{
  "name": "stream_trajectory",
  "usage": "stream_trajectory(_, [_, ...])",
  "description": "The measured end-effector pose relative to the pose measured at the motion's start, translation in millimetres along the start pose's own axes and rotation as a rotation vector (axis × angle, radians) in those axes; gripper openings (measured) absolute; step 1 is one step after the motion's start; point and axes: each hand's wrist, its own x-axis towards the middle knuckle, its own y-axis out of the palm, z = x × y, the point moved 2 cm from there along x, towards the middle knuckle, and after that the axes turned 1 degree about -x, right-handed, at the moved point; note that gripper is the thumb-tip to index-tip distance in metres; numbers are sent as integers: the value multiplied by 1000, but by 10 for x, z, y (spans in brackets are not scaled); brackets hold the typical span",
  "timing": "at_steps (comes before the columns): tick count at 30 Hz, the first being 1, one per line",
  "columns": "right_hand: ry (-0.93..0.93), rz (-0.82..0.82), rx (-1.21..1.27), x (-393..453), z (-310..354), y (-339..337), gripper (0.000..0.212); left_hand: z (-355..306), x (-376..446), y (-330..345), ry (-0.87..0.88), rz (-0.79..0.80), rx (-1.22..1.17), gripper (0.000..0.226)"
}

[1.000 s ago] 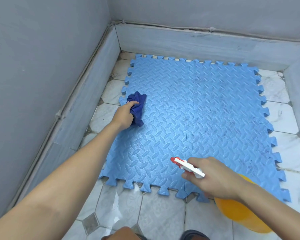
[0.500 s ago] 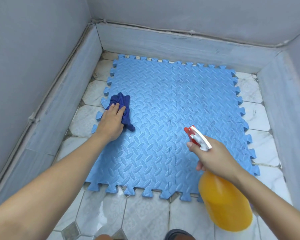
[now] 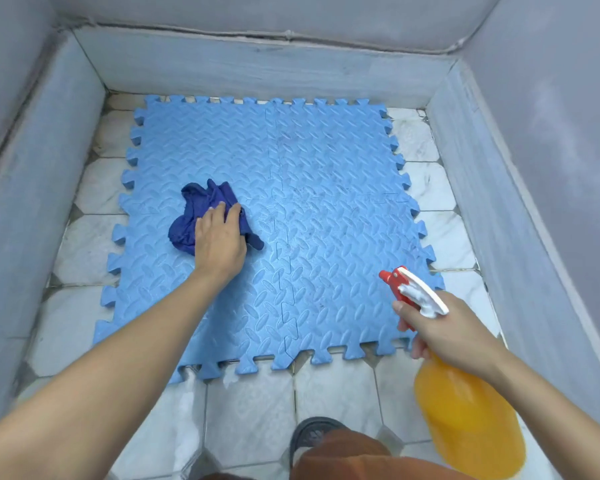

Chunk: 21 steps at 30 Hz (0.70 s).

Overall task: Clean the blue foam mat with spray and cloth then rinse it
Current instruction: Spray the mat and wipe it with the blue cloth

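The blue foam mat (image 3: pixel 309 216) fills the middle of the frame, four interlocked squares with toothed edges and a raised diamond-plate tread, lying flat on pale marble-look floor tiles (image 3: pixel 257 410). Faint dark smudges show around its centre seam. Left of centre, the left hand (image 3: pixel 219 240) presses flat, fingers fairly straight, on a crumpled dark blue cloth (image 3: pixel 196 216); soft, bunched fabric. At lower right the right hand (image 3: pixel 444 330) is wrapped around the neck of an orange spray bottle (image 3: pixel 465 414) of translucent plastic, red-and-white trigger head pointing toward the mat. This looks like the spray-and-wipe step, with rinsing not begun. Next, I'd guess, firm strokes toward the smudged middle, working into the tread grooves. Grey skirting (image 3: pixel 257 67) walls everything in.
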Motion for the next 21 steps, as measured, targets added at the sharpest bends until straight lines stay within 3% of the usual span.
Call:
stream_trajectory(3, [77,27,-35,-188,-296,8,23,-109,-49,84,0,22,22,56])
stream_trajectory(5, [104,26,14,-266,-464,2,12,-116,-14,97,37,44,56,57])
stream_trajectory(9, [133,-115,135,-232,-605,-180,8,-8,67,101,122,135,97,60])
stream_trajectory(13, [88,-237,150,-55,-375,-372,25,70,64,122,155,138,95,63])
stream_trajectory(18, [-70,-260,171,234,62,-564,14,85,104,194,161,115,121,63])
stream_trajectory(21, [-75,-274,203,330,118,-594,17,110,120,194,173,110,143,64])
